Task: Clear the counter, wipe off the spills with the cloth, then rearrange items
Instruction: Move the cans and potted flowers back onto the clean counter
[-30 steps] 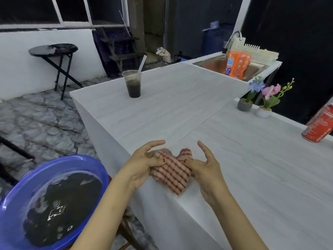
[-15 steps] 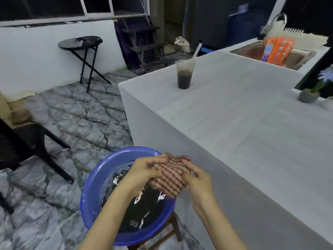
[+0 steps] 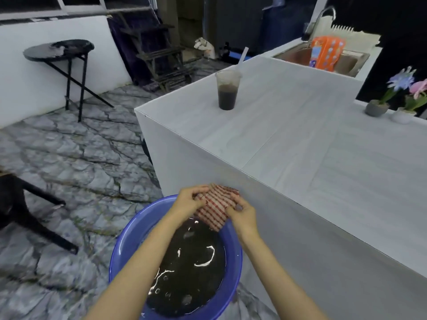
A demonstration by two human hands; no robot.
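A red-and-white checked cloth point(image 3: 215, 207) is bunched between both hands, held just above the far rim of a blue basin point(image 3: 124, 245) filled with dark water. My left hand point(image 3: 188, 202) grips the cloth's left side and my right hand point(image 3: 242, 213) grips its right side. The basin stands beside the white counter point(image 3: 323, 153), left of its near edge. A clear plastic cup point(image 3: 227, 91) of dark drink with a straw stands near the counter's far left edge.
Two small flower pots point(image 3: 388, 107) sit at the counter's right. An orange packet point(image 3: 325, 53) stands in the sink point(image 3: 300, 55) at the back. A round black folding table point(image 3: 60, 50) and a dark chair point(image 3: 13, 204) stand on the stone floor.
Both hands carried the cloth off the counter's near edge and over the blue basin. My view turned left and down toward the basin.
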